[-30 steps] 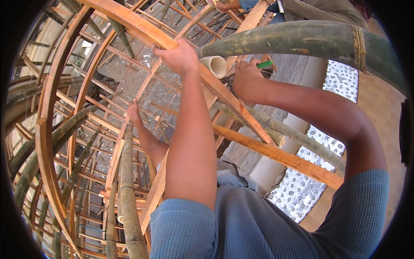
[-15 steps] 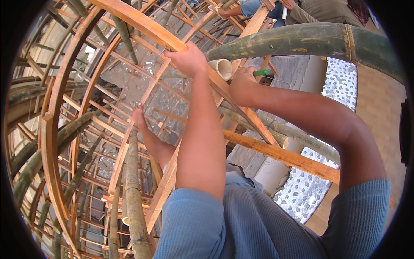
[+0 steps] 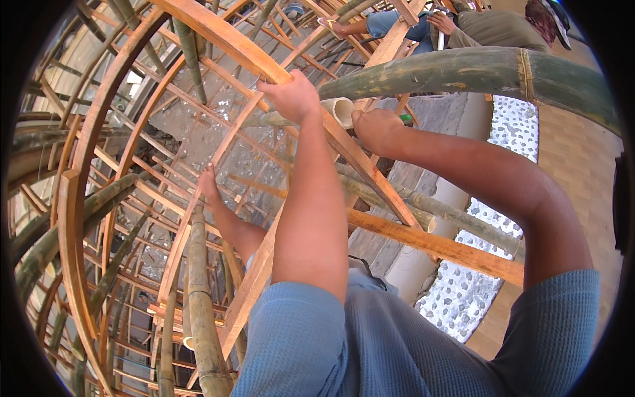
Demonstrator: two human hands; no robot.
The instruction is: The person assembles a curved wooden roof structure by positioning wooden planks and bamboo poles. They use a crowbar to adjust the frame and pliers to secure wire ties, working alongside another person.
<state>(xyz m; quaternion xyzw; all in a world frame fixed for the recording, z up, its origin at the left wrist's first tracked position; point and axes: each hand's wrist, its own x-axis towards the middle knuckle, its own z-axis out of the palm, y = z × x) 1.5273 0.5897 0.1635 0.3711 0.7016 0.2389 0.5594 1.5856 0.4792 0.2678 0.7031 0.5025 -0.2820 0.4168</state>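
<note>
My left hand [image 3: 292,98] is closed around the edge of a long wooden beam [image 3: 221,38] that runs from the upper left down toward the middle. Just right of it, my right hand [image 3: 380,131] is a closed fist beside the open end of a cut bamboo pole [image 3: 340,112]. A green handle end [image 3: 405,119] sticks out behind that fist; the rest of this tool is hidden, so its kind does not show. A thick green bamboo pole [image 3: 456,69] passes just beyond both hands.
Below lies a lattice of wooden strips and bamboo poles [image 3: 205,298], with my bare foot [image 3: 208,182] on a strip at left. Another beam [image 3: 436,245] crosses under my right arm. Another person [image 3: 493,30] sits at the upper right. White stone-studded paving [image 3: 463,291] lies far below.
My right hand has turned and shifted slightly, so less of the green handle shows. The left hand keeps its hold on the beam. The view has shifted a little.
</note>
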